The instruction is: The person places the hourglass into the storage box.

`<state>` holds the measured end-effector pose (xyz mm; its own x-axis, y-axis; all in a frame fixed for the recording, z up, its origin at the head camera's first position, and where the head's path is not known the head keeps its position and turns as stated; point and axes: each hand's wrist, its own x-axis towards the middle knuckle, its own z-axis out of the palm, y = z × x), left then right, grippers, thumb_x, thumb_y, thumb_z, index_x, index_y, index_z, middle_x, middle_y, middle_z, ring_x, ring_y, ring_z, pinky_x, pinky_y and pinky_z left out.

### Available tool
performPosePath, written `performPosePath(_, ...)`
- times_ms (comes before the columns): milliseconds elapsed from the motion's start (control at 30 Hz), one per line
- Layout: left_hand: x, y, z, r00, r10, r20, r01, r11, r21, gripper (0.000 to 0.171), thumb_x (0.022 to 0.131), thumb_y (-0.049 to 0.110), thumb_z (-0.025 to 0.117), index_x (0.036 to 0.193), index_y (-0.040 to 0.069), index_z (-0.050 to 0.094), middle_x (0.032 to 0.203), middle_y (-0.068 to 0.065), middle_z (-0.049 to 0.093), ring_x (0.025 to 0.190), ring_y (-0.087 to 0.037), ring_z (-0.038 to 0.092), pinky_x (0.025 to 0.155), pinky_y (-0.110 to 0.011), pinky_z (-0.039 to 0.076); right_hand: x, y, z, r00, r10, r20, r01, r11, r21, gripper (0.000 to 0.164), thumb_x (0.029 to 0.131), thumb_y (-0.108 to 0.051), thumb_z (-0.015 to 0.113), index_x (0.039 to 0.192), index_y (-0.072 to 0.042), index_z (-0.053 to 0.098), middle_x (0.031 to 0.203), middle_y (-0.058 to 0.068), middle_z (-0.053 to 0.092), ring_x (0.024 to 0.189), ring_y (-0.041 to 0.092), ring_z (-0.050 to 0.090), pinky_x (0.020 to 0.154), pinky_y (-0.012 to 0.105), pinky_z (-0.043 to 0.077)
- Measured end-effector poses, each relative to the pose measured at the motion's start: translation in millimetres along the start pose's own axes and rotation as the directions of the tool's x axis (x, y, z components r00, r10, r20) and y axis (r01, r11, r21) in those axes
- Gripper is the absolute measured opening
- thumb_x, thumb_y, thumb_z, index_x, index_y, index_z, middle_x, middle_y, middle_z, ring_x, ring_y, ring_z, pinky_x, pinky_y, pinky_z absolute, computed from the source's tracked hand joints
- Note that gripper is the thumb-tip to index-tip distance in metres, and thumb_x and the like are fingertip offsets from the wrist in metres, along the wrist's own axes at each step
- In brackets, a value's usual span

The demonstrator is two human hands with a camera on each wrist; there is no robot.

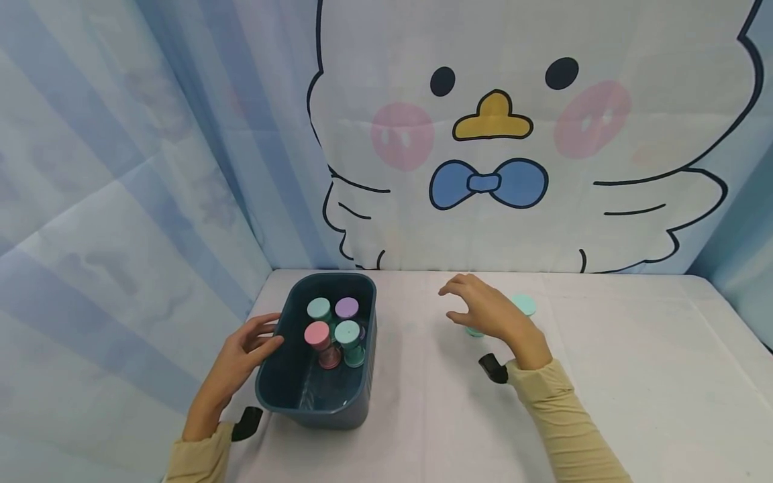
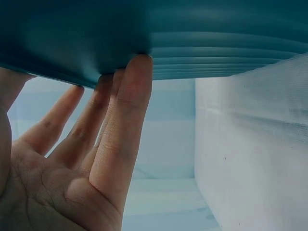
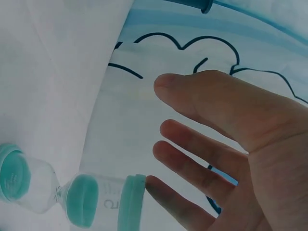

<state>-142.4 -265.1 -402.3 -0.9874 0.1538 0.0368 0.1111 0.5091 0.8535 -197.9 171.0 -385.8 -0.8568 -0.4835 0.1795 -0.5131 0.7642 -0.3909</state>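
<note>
My left hand (image 1: 244, 352) touches the near-left side of a dark teal plastic bin (image 1: 370, 355), its fingers lying fairly straight against the outer wall (image 2: 202, 53) and the thumb at the rim. Inside stand several small hourglasses, among them a pink-capped one (image 1: 317, 334), a purple-capped one (image 1: 347, 308) and a mint-capped one (image 1: 347, 333). My right hand (image 1: 492, 312) hovers over the table, thumb and fingers spread around nothing. Beside it stands a mint-green hourglass (image 3: 82, 199) marked 5, its lid overlapping a fingertip in the right wrist view. In the head view my hand partly hides its mint cap (image 1: 523, 303).
The bin rests on a white-covered table (image 1: 634, 376), toward its left edge. A cloth backdrop (image 1: 483, 235) with a cartoon duck rises behind the table, and a pale blue curtain (image 1: 121, 235) hangs on the left. Each wrist carries a black camera mount (image 1: 493, 369).
</note>
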Motion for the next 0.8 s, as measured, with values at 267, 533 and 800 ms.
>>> performPosePath(267,0.0,-2.3,0.6,1.000,0.005,-0.005,-0.005,1.000,0.025,0.055,0.100,0.031,0.061,0.148,0.012,0.044,0.142,-0.019,0.053,0.127,-0.039,0.053,0.103,-0.057,0.046,-4,11,2,0.999,0.049,0.011,-0.049,0.999,-0.012,0.036,0.086,-0.011,0.077,0.120,-0.003,0.067,0.128,0.015,0.060,0.122,0.035,0.052,0.097,0.049,0.050)
performPosePath(533,-0.4,-1.3,0.3,1.000,-0.001,-0.003,0.001,1.000,0.009,0.055,0.100,0.030,0.062,0.148,0.012,0.044,0.143,-0.020,0.052,0.128,-0.039,0.053,0.102,-0.058,0.046,-9,18,2,0.997,0.075,0.018,-0.075,0.997,0.000,0.035,0.087,-0.011,0.076,0.120,-0.003,0.067,0.129,0.017,0.060,0.122,0.036,0.051,0.097,0.050,0.050)
performPosePath(800,0.1,-1.4,0.1,1.000,0.003,-0.005,-0.003,1.000,-0.001,0.054,0.100,0.029,0.062,0.148,0.012,0.044,0.143,-0.020,0.052,0.128,-0.039,0.053,0.102,-0.058,0.046,-14,26,3,0.996,0.088,0.022,-0.088,0.996,0.002,0.033,0.087,-0.011,0.075,0.118,0.000,0.067,0.126,0.019,0.060,0.118,0.037,0.053,0.097,0.051,0.049)
